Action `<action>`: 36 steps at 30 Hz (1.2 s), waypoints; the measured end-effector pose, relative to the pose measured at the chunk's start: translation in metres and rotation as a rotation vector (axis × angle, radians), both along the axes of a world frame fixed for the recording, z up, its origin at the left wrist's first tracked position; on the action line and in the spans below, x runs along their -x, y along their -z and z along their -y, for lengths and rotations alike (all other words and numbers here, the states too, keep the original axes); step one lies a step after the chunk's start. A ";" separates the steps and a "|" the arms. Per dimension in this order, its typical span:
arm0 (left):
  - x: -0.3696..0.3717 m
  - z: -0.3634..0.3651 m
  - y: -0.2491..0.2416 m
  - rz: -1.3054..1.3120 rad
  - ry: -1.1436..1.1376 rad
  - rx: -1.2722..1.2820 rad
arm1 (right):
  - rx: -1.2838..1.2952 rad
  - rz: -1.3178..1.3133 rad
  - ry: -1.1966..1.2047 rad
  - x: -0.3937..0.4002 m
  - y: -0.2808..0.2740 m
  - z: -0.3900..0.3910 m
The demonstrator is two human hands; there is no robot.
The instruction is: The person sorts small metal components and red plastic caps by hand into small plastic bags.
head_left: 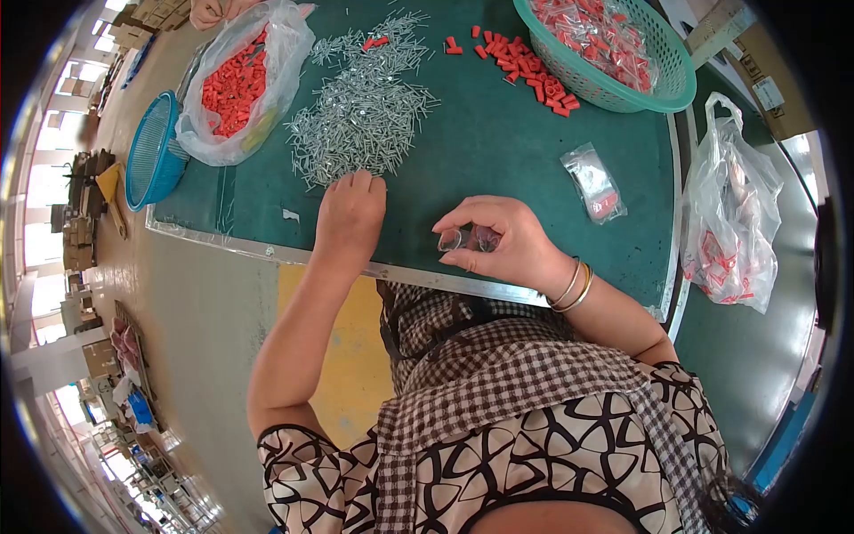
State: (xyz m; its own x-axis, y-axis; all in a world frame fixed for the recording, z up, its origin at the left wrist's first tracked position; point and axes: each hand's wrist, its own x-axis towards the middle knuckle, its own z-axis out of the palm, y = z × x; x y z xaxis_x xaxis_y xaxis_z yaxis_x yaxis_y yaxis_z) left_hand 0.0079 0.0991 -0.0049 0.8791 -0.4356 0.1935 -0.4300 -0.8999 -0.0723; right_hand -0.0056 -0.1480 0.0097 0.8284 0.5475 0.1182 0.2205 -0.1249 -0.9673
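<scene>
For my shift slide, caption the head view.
Left hand at a pile of small metal pieces, right hand holding a clear bag.

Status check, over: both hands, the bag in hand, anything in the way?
Left hand at metal pile's near edge, fingertips hidden. Right hand gripping clear bag. Packed bag farther right, apart from both hands; no obstruction visible.

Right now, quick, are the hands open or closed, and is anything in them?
Left hand: fingers down at the edge of the metal fastener pile; can't tell if it's holding any.
Right hand: curled, holding a small clear plastic bag.
</scene>
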 end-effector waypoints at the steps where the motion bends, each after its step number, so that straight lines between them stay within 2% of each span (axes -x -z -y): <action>1: -0.004 0.000 0.002 -0.010 -0.009 -0.001 | -0.011 -0.005 -0.001 0.000 0.000 0.000; 8: -0.019 0.000 -0.004 -0.025 -0.070 0.213 | -0.026 0.037 0.003 -0.002 0.001 0.001; 11: -0.026 0.004 -0.001 0.040 0.087 0.177 | -0.009 0.041 -0.014 -0.001 0.000 0.002; 14: -0.036 0.003 -0.001 0.063 0.263 0.035 | -0.031 0.046 -0.022 -0.002 0.002 0.001; 18: -0.042 0.009 -0.011 0.004 0.357 -0.114 | -0.054 0.027 0.020 -0.003 0.003 0.002; 21: -0.046 0.011 -0.016 -0.008 0.403 -0.193 | -0.029 0.049 0.021 -0.004 0.002 0.002; 26: -0.056 0.018 -0.019 -0.068 0.451 -0.323 | -0.065 -0.060 0.040 -0.006 0.005 0.005; 29: -0.063 0.015 -0.017 -0.082 0.421 -0.261 | -0.089 -0.093 0.047 -0.006 0.005 0.005; 32: -0.065 0.014 -0.010 -0.070 0.157 0.208 | -0.110 -0.117 0.048 -0.007 0.004 0.007; 35: -0.057 0.014 -0.012 -0.305 -0.209 0.765 | -0.121 -0.160 0.051 -0.005 0.004 0.007; 36: -0.056 0.012 -0.009 -0.305 -0.255 0.885 | -0.118 -0.173 0.043 -0.006 0.004 0.007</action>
